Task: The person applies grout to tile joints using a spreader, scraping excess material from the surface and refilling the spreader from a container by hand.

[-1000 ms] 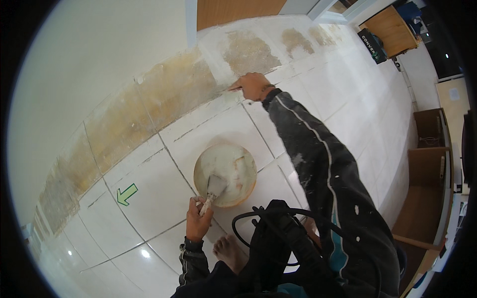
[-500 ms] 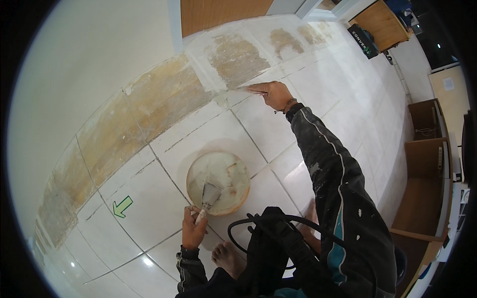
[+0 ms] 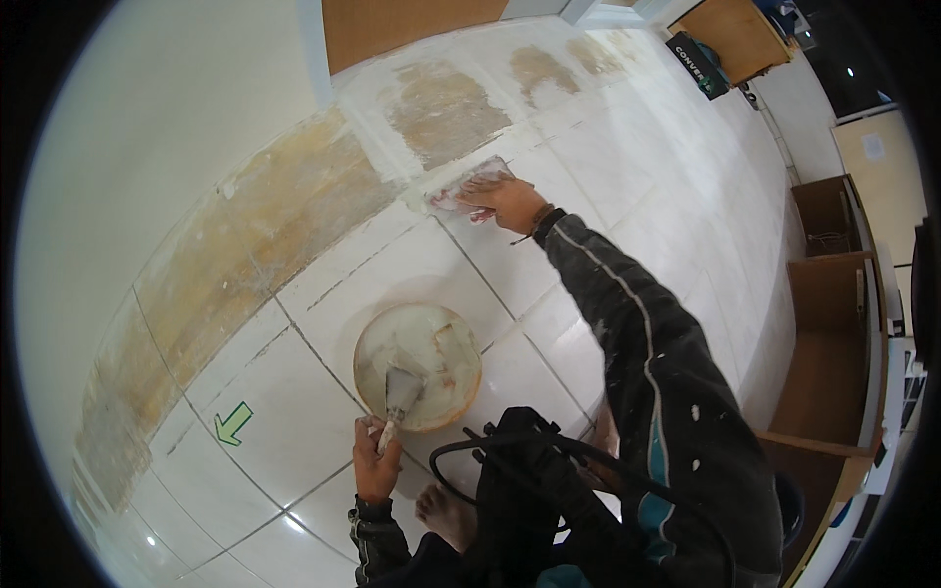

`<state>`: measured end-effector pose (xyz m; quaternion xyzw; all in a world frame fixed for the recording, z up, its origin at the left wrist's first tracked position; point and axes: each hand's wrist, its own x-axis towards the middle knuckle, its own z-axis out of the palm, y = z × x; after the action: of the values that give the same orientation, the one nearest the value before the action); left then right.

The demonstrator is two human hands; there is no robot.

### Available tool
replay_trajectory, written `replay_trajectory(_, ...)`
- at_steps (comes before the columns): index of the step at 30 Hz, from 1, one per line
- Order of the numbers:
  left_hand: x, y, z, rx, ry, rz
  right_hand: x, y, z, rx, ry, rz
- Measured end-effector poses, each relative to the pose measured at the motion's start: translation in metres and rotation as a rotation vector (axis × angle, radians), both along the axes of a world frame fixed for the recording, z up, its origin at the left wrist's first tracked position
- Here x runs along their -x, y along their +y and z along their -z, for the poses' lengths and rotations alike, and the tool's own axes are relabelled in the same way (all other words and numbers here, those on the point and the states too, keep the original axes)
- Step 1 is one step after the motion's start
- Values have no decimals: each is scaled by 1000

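My left hand (image 3: 376,461) is closed around the handle of a putty knife (image 3: 401,394). The blade rests in a round, shallow tub (image 3: 479,367) of pale, creamy paste (image 3: 412,343). Up and to the right, my right hand (image 3: 505,201) grips a flat, whitish piece with pinkish smears (image 3: 457,192); its exact kind is unclear. That piece lies against or just over the white tiles, beside a wet-looking pale smear near the brown patches (image 3: 446,113). My right fingers are pressed along it and partly cover it.
A long brown, worn strip (image 3: 309,191) runs along the foot of the pale wall (image 3: 196,108). A green arrow sticker (image 3: 233,423) is on the tiles at left. Brown open shelves (image 3: 833,304) stand at right, a dark box (image 3: 697,67) at far right. A black cable (image 3: 446,449) loops near my foot (image 3: 446,514).
My right hand has tilted its flat piece, so the smeared face now shows, and has come slightly nearer. The putty knife stays in the tub. The whole view has shifted a little.
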<state>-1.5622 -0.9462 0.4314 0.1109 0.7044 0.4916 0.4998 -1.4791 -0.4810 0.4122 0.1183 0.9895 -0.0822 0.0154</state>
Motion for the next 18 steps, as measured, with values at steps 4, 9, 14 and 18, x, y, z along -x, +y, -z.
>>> replay_trajectory(4, 0, -21, -14, -12, 26, 21, -13, 3, -45, 311, -229, 187)
replay_trajectory(9, 11, -34, -34, 13, -8, 43, 20, 8, -74, 98, -127, 472)
replay_trajectory(14, 22, -9, -22, -13, -31, 21, 30, 51, -66, 97, -32, 371)
replay_trajectory(18, 31, 32, 22, -27, 23, 21, 24, 102, 37, -164, 145, 94)
